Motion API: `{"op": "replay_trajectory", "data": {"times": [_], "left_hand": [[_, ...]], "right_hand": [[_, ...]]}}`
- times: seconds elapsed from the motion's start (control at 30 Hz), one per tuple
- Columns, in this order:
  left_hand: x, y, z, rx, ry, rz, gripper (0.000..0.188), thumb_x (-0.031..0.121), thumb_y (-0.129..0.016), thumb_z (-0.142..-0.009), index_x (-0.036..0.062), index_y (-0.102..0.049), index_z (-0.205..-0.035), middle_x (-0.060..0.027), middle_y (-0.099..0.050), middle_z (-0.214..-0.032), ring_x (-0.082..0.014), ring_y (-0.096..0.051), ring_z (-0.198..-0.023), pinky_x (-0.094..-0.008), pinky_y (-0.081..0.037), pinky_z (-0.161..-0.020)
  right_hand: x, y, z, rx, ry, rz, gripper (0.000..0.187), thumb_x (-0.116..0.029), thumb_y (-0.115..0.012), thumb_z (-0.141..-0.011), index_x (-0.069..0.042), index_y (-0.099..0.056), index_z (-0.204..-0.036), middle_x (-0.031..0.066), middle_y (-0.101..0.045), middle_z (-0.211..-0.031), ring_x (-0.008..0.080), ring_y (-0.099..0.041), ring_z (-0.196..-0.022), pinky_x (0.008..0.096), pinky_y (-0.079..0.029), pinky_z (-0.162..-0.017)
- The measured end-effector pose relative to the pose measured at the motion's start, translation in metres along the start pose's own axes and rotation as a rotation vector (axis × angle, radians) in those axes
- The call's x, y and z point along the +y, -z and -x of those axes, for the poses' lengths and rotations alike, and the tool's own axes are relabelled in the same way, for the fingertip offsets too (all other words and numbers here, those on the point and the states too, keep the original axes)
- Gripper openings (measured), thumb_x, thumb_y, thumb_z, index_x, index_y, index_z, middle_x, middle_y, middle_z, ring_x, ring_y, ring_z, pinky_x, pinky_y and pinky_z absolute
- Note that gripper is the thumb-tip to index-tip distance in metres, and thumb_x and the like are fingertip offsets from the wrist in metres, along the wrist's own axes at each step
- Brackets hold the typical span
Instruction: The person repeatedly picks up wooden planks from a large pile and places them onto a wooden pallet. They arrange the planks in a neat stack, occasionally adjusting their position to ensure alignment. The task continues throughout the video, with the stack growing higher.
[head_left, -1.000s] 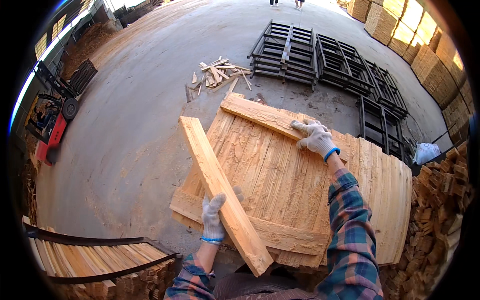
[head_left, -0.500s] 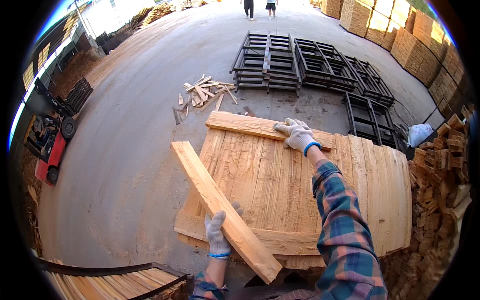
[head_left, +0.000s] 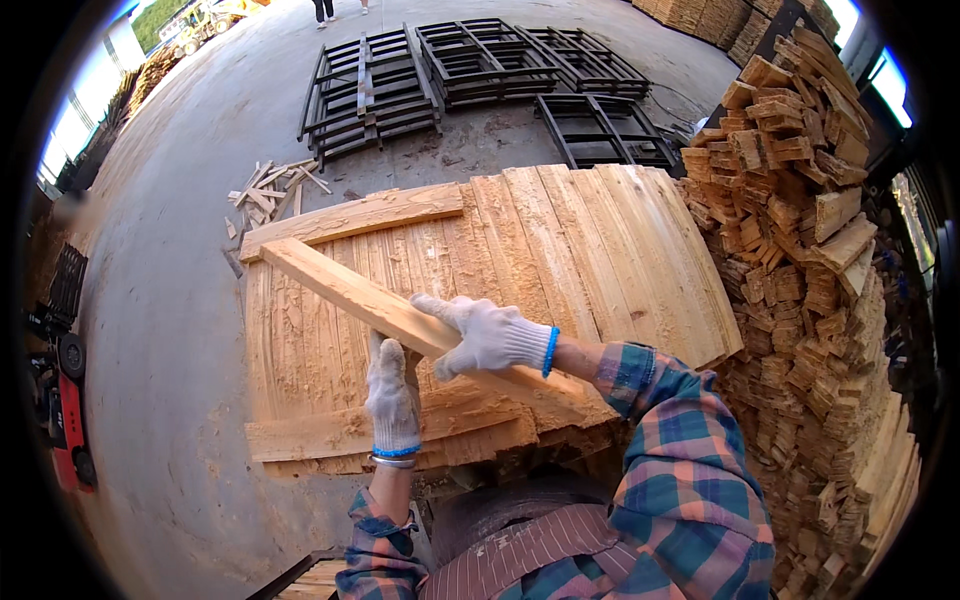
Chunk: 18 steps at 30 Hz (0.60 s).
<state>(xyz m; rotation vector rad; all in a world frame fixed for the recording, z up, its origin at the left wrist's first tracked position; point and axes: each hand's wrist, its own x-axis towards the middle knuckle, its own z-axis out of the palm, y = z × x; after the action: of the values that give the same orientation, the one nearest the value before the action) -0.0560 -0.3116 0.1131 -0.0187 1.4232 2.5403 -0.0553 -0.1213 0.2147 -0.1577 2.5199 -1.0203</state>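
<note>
A thick wooden board (head_left: pixel 340 287) lies slantwise across my view, raised over a broad stack of planks (head_left: pixel 600 240). My left hand (head_left: pixel 393 400), in a white knitted glove, grips it from below and the left, its thumb near the edge. Over the board's upper face, my gloved right hand (head_left: pixel 490 335) is closed around it near the middle, fingers pointing left. The board's far end reaches close to a crosswise plank (head_left: pixel 355 215) along the stack's far edge. Along the near edge lies another crosswise plank (head_left: pixel 320 435). Sawdust and shavings cover the stack's top.
A tall heap of cut wood pieces (head_left: pixel 790 270) rises on the right. Black metal frames (head_left: pixel 370 90) stand beyond the stack. Scrap sticks (head_left: pixel 275 190) lie on the concrete at far left. A red forklift (head_left: pixel 70 430) is at the left, and a person's legs (head_left: pixel 323 12) show far off.
My right hand has left the far crosswise plank and taken hold of the board in my left hand. The view has turned right, bringing more of the wood heap in.
</note>
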Motion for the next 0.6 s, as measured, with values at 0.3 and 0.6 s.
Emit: {"op": "replay_trajectory", "data": {"times": [0.3, 0.6], "left_hand": [[-0.073, -0.072, -0.066, -0.155, -0.268, -1.656, 0.086, 0.064, -0.055, -0.086, 0.0065, -0.038, -0.147, -0.0223, -0.04, -0.148, -0.0394, -0.038, -0.136, -0.0513, -0.031, -0.111], [-0.086, -0.113, -0.069, -0.285, -0.35, -2.089, 0.082, 0.063, -0.056, -0.085, 0.009, -0.041, -0.144, -0.0263, -0.035, -0.149, -0.0507, -0.03, -0.136, -0.0632, -0.021, -0.11]], "right_hand": [[0.232, 0.125, 0.107, 0.251, -0.538, 0.481, 0.088, -0.025, -0.079, -0.072, -0.021, -0.038, -0.15, 0.0136, -0.05, -0.138, 0.0331, -0.049, -0.127, 0.0404, -0.044, -0.105], [0.307, 0.191, 0.053, 0.338, -0.337, 0.404, 0.084, -0.016, -0.078, -0.071, -0.035, -0.044, -0.146, 0.0063, -0.052, -0.137, 0.0324, -0.049, -0.127, 0.0437, -0.046, -0.103]]}}
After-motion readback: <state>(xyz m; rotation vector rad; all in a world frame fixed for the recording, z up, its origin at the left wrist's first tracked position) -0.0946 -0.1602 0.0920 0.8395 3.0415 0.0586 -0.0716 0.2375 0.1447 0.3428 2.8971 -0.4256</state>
